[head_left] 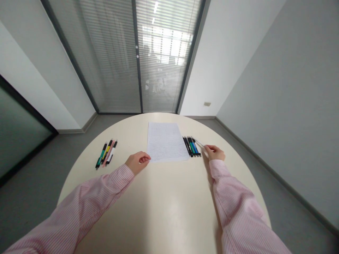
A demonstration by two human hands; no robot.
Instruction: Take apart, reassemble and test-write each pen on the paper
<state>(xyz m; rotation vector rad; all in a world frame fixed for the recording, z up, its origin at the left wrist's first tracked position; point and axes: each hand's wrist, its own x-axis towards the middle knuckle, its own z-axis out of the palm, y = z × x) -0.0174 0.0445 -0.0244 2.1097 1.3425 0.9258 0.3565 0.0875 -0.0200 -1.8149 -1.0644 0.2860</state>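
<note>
A sheet of lined paper (166, 141) covered in handwriting lies on the round cream table (164, 204). My left hand (137, 162) rests curled at the paper's near left corner, its fingertips touching the edge. My right hand (215, 152) pinches a white pen (200, 143) beside a row of several pens (191, 146) that lies along the paper's right edge. Both arms wear pink striped sleeves.
A second group of several pens (106, 153) lies on the left part of the table. Glass doors with blinds (137, 56) stand beyond the table. Grey floor (34, 187) surrounds it, with a grey wall (291, 106) on the right.
</note>
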